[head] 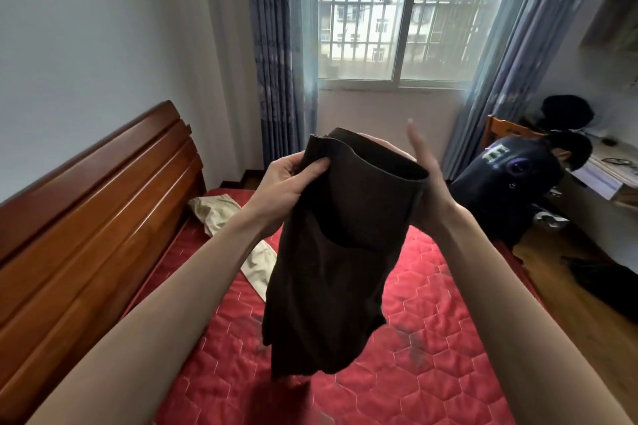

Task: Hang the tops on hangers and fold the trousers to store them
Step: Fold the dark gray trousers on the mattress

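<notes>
One dark brown fabric garment (331, 252) hangs above the red quilted bed (431, 304), pinched by the left hand (290, 179), right hand (426, 176) straight-fingered against it, one beige garment (221, 214) behind.

Not much to read here, honestly. The only lettering sits on the back of the dark navy short-sleeved T-shirt (507, 176) worn by the person bent over the light wooden desk (607, 166) on the right. There's a blocky white print near the shoulder that looks like a capital "E", maybe part of a longer word, but the fabric is creased and it's too blurred to be sure. Beside it is a round purplish graphic, and a small white mark lower down, neither of them legible. No readable labels, brands or numbers anywhere else.
</notes>
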Demonstrator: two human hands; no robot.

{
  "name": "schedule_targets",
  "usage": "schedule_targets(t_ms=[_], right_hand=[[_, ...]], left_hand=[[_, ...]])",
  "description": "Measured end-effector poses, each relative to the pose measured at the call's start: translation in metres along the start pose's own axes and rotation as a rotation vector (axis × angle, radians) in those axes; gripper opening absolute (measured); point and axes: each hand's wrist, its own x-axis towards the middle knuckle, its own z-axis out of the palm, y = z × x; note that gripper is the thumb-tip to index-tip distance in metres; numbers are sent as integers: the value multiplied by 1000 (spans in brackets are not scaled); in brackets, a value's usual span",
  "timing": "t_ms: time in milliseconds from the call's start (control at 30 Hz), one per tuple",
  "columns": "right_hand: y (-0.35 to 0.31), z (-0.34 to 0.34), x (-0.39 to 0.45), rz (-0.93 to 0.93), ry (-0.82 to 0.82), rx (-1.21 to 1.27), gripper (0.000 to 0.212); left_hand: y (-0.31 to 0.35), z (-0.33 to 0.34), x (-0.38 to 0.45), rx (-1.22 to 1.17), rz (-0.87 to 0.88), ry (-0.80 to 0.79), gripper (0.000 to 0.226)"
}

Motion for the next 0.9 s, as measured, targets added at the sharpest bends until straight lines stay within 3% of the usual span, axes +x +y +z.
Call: schedule_targets(t_ms=[33, 100, 233, 333, 400, 533, 700, 800, 900], right_hand=[[-2, -7, 4, 9, 7, 28, 76], [-3, -15, -2, -61, -14, -13, 89], [13, -9, -1, -310, 86, -355, 54], [18, 1, 7, -424, 195, -401, 21], [18, 3, 10, -440, 243, -422, 13], [10, 6, 15, -498, 318, -541, 3], [-2, 15, 19, -604, 383, -654, 18], [-9, 21, 18, -631, 361, -683, 17], [-15, 17, 11, -523, 237, -622, 13]], left_hand=[[1, -2, 0, -4, 17, 32, 16], [4, -6, 0, -7, 46, 94, 14], [7, -12, -4, 40, 55, 155, 15], [9, -18, -10, 65, 21, 164, 15], [15, -25, -15, 82, -13, 136, 19], [28, -33, -21, 188, 39, 138, 25], [44, -33, -23, 450, 227, 277, 20], [48, -34, -27, 553, 268, 260, 16], [46, -39, -32, 567, 264, 266, 18]])
